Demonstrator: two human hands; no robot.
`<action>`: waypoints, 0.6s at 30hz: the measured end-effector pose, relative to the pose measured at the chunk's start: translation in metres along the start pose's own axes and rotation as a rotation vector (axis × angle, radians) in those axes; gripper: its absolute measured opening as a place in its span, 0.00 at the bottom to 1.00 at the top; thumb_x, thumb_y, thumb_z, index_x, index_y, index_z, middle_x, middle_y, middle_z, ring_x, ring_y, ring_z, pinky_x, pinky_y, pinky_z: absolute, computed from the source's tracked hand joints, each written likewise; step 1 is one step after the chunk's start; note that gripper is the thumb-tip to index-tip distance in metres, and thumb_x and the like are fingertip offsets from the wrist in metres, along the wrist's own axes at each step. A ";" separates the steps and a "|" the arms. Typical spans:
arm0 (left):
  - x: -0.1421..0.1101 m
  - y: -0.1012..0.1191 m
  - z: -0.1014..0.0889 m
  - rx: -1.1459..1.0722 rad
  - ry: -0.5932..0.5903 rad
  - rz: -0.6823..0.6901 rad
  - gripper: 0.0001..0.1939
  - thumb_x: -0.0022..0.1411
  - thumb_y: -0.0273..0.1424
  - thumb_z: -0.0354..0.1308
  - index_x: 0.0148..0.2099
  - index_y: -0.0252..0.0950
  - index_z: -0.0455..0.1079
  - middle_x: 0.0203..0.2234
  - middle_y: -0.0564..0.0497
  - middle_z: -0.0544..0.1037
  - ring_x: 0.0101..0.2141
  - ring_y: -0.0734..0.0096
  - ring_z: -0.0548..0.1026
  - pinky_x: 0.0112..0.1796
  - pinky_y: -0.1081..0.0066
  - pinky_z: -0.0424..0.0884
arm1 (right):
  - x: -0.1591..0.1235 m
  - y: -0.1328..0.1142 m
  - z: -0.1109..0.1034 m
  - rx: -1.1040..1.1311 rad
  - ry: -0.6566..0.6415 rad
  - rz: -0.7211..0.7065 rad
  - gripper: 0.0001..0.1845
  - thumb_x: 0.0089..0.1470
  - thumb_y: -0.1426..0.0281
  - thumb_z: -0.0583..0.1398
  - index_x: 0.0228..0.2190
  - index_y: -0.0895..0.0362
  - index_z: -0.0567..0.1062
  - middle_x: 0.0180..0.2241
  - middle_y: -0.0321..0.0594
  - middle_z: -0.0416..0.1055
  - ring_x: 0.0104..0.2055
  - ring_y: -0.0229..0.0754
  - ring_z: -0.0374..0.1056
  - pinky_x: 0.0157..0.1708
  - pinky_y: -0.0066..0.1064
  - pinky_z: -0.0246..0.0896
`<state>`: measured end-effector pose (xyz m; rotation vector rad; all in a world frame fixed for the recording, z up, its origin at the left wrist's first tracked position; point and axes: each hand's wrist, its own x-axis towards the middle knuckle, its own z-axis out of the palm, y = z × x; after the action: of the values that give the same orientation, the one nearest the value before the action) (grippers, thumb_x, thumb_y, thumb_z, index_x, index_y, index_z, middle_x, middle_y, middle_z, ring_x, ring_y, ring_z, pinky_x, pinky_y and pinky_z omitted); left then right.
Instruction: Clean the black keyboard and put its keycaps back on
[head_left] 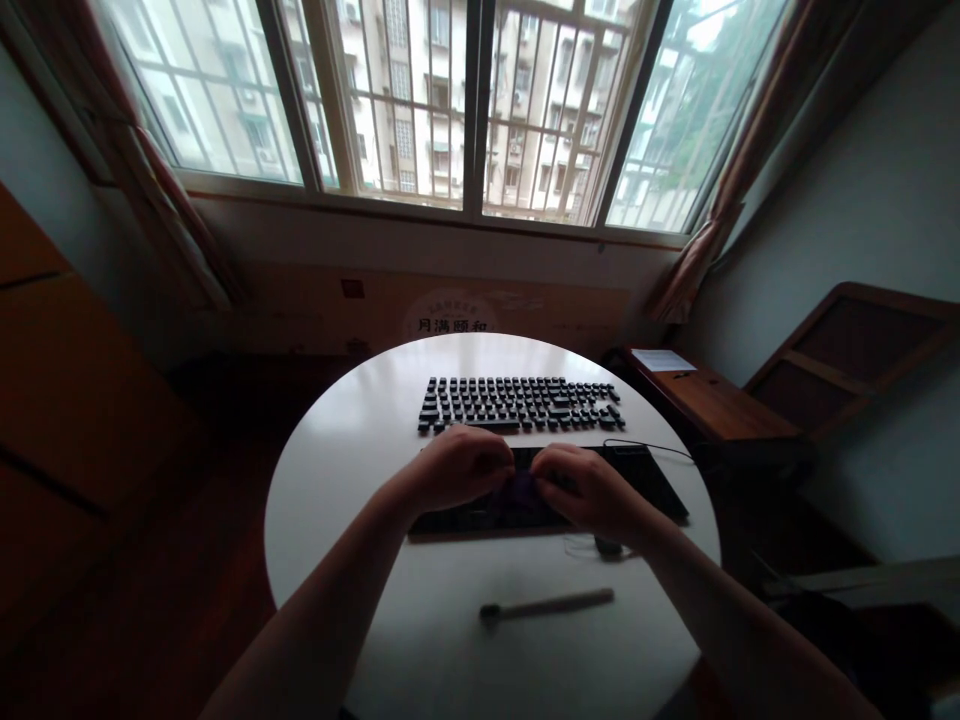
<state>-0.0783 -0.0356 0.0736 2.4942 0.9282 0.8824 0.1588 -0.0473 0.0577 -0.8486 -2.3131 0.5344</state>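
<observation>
Over a black keyboard base (652,485), my left hand (469,465) and my right hand (577,480) are close together with fingers pinched. Between them is a dark purple cloth (519,490), dim and partly hidden by the fingers. Much of the base lies beneath the hands. Beyond it, loose black keycaps (491,400) are laid out in keyboard-like rows. A thin wire tool with a dark handle (609,547) lies by my right wrist. Nearer to me rests a brush (555,604) with a light handle and dark bristles.
Everything lies on a round white table (330,480). A black cable (652,446) runs from the base over the table's right edge. A low wooden stand (705,400) with a paper (663,360) is at the right. Barred windows are ahead.
</observation>
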 end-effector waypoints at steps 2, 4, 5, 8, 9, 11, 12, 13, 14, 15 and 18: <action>0.000 -0.007 -0.002 -0.067 0.164 -0.073 0.07 0.62 0.31 0.57 0.34 0.34 0.74 0.23 0.53 0.74 0.23 0.77 0.67 0.27 0.76 0.62 | 0.017 -0.005 -0.008 0.011 0.071 0.011 0.05 0.56 0.74 0.58 0.34 0.56 0.74 0.31 0.36 0.73 0.34 0.38 0.68 0.35 0.29 0.61; 0.000 -0.012 -0.002 -0.200 0.258 -0.119 0.10 0.64 0.35 0.55 0.39 0.33 0.73 0.27 0.51 0.76 0.26 0.74 0.71 0.28 0.75 0.65 | 0.034 -0.009 -0.014 0.040 0.132 0.012 0.05 0.55 0.73 0.57 0.33 0.56 0.73 0.29 0.34 0.72 0.32 0.38 0.67 0.34 0.29 0.60; 0.000 -0.014 -0.001 -0.277 0.275 -0.126 0.12 0.65 0.37 0.55 0.42 0.33 0.73 0.30 0.49 0.77 0.29 0.72 0.73 0.29 0.74 0.67 | 0.042 -0.011 -0.015 0.056 0.152 0.003 0.05 0.54 0.74 0.56 0.32 0.56 0.73 0.28 0.34 0.71 0.31 0.38 0.67 0.34 0.29 0.60; 0.000 -0.017 0.002 -0.454 0.266 -0.113 0.17 0.65 0.40 0.57 0.50 0.34 0.71 0.38 0.46 0.78 0.38 0.67 0.76 0.37 0.70 0.72 | 0.063 -0.012 -0.012 0.103 0.177 -0.037 0.07 0.49 0.76 0.55 0.31 0.55 0.71 0.28 0.34 0.71 0.32 0.38 0.66 0.35 0.30 0.61; 0.001 -0.017 0.003 -0.487 0.256 -0.110 0.16 0.64 0.39 0.58 0.50 0.34 0.71 0.40 0.45 0.78 0.40 0.66 0.76 0.39 0.69 0.72 | 0.067 -0.011 -0.010 0.120 0.179 -0.047 0.08 0.47 0.76 0.55 0.31 0.55 0.71 0.28 0.34 0.71 0.32 0.38 0.66 0.35 0.30 0.60; 0.001 -0.018 0.005 -0.525 0.244 -0.115 0.14 0.62 0.37 0.61 0.46 0.34 0.72 0.41 0.46 0.78 0.41 0.66 0.75 0.42 0.67 0.72 | 0.071 -0.006 -0.004 0.150 0.185 -0.060 0.09 0.45 0.78 0.55 0.30 0.55 0.70 0.28 0.34 0.70 0.32 0.38 0.65 0.35 0.30 0.60; 0.001 -0.018 0.006 -0.531 0.244 -0.126 0.12 0.60 0.36 0.62 0.43 0.34 0.73 0.39 0.46 0.78 0.41 0.66 0.75 0.43 0.67 0.72 | 0.070 -0.002 -0.001 0.154 0.189 -0.061 0.09 0.44 0.78 0.55 0.30 0.55 0.70 0.28 0.34 0.70 0.32 0.38 0.65 0.35 0.30 0.60; 0.002 -0.018 0.006 -0.530 0.242 -0.142 0.11 0.60 0.35 0.63 0.41 0.34 0.73 0.37 0.47 0.78 0.40 0.67 0.75 0.43 0.67 0.72 | 0.068 0.002 0.002 0.156 0.194 -0.061 0.09 0.44 0.78 0.54 0.29 0.55 0.69 0.28 0.34 0.69 0.32 0.38 0.65 0.34 0.29 0.59; 0.002 -0.018 0.007 -0.523 0.237 -0.159 0.10 0.59 0.35 0.63 0.38 0.34 0.72 0.35 0.48 0.77 0.39 0.68 0.75 0.42 0.67 0.72 | 0.066 0.006 0.004 0.157 0.198 -0.060 0.08 0.44 0.78 0.54 0.29 0.55 0.69 0.27 0.34 0.68 0.31 0.38 0.64 0.33 0.29 0.58; 0.002 -0.019 0.007 -0.513 0.228 -0.176 0.09 0.59 0.35 0.63 0.37 0.33 0.71 0.33 0.49 0.76 0.37 0.69 0.74 0.41 0.68 0.71 | 0.063 0.010 0.006 0.158 0.205 -0.058 0.08 0.44 0.78 0.54 0.28 0.55 0.68 0.27 0.34 0.68 0.31 0.38 0.64 0.33 0.29 0.58; 0.002 -0.021 0.009 -0.531 0.203 -0.230 0.11 0.61 0.37 0.62 0.34 0.33 0.68 0.28 0.53 0.72 0.31 0.73 0.71 0.34 0.72 0.69 | 0.055 0.016 0.008 0.199 0.219 -0.059 0.09 0.44 0.78 0.52 0.29 0.55 0.67 0.27 0.35 0.66 0.30 0.38 0.62 0.32 0.29 0.57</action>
<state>-0.0807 -0.0195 0.0570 1.8390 0.8789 1.1412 0.1273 0.0008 0.0655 -0.7048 -2.0413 0.6032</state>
